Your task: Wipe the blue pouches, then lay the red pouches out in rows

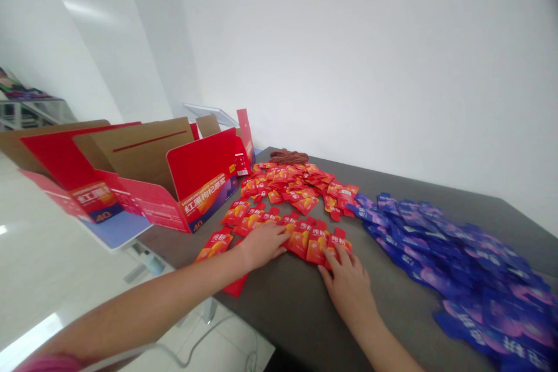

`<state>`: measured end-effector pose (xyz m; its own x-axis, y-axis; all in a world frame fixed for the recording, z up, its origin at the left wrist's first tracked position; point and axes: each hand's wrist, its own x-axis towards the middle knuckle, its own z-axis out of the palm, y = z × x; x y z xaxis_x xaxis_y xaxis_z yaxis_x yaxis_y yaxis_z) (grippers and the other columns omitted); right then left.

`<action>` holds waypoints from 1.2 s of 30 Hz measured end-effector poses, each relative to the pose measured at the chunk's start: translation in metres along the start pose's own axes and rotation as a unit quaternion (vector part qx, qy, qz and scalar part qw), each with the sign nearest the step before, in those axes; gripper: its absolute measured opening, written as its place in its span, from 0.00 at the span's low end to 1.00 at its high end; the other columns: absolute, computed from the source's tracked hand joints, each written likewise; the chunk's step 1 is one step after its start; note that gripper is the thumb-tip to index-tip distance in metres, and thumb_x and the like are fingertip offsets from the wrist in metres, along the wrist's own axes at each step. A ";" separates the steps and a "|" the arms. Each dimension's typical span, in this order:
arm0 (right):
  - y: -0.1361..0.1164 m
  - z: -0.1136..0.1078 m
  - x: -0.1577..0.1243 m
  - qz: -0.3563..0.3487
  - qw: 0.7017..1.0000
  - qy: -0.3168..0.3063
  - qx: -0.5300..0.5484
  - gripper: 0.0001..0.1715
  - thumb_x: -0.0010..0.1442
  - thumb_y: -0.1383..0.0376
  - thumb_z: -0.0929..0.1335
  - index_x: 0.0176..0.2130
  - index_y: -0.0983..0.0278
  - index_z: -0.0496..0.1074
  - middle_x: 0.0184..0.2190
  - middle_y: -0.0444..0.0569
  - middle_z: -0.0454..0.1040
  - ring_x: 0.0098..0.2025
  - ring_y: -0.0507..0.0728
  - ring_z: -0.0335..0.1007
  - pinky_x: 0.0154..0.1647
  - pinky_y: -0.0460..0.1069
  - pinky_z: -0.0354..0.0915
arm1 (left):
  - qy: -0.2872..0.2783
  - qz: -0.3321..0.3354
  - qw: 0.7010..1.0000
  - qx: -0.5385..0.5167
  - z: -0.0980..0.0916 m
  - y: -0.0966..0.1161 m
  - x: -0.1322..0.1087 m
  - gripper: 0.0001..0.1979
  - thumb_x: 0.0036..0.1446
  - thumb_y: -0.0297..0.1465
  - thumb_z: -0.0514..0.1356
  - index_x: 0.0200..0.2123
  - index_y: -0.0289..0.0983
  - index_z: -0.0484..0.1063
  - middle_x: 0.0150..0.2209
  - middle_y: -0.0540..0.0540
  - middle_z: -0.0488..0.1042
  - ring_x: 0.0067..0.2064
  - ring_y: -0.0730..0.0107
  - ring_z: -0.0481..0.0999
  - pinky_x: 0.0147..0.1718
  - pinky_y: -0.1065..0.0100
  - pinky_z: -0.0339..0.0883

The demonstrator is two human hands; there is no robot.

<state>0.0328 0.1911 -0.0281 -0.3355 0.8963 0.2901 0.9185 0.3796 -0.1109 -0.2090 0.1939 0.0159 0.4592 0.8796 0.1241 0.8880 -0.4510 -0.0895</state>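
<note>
Your left hand (261, 246) and right hand (347, 286) lie open, fingers spread, gripping nothing, on the red sachets (300, 244) under and just ahead of them on the tabletop (288, 319). Press lightly, fingers flat, so nothing slides.

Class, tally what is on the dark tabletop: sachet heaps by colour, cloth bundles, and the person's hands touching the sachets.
Red sachet heap: 1
Blue-purple sachet heap: 1
Brown cloth bundle: 1
Hands, left hand and right hand: 2
Total: 5
</note>
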 end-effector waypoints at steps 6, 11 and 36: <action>-0.002 -0.001 -0.003 -0.001 1.000 0.008 -0.007 0.21 0.65 0.61 0.62 0.55 0.59 0.72 0.59 0.57 0.68 0.56 0.71 0.64 0.49 0.63 0.68 | 0.002 -0.017 0.999 -0.035 -0.009 -0.007 -0.004 0.19 0.61 0.41 0.59 0.52 0.38 0.73 0.53 0.39 0.75 0.57 0.51 0.71 0.58 0.53 0.61; -0.001 0.001 -0.005 0.000 1.000 0.016 -0.005 0.24 0.65 0.60 0.63 0.59 0.59 0.68 0.59 0.58 0.68 0.56 0.71 0.65 0.48 0.64 0.68 | -0.001 -0.089 0.993 -0.081 -0.035 -0.046 -0.029 0.19 0.67 0.38 0.50 0.57 0.38 0.69 0.54 0.40 0.75 0.54 0.59 0.75 0.53 0.60 0.67; -0.122 -0.016 -0.006 -0.354 0.872 -0.187 0.283 0.41 0.63 0.46 0.61 0.67 0.65 0.53 0.69 0.54 0.54 0.70 0.63 0.46 0.69 0.68 0.34 | 0.024 -0.198 0.962 -0.189 -0.005 -0.041 -0.164 0.28 0.66 0.38 0.50 0.67 0.39 0.53 0.68 0.40 0.56 0.68 0.60 0.56 0.64 0.55 0.55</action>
<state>-0.0734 0.1358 -0.0012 -0.9181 0.3638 0.1574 0.2392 0.8251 -0.5118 -0.3207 0.0674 0.0043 0.0768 0.9897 0.1205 0.9341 -0.1137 0.3384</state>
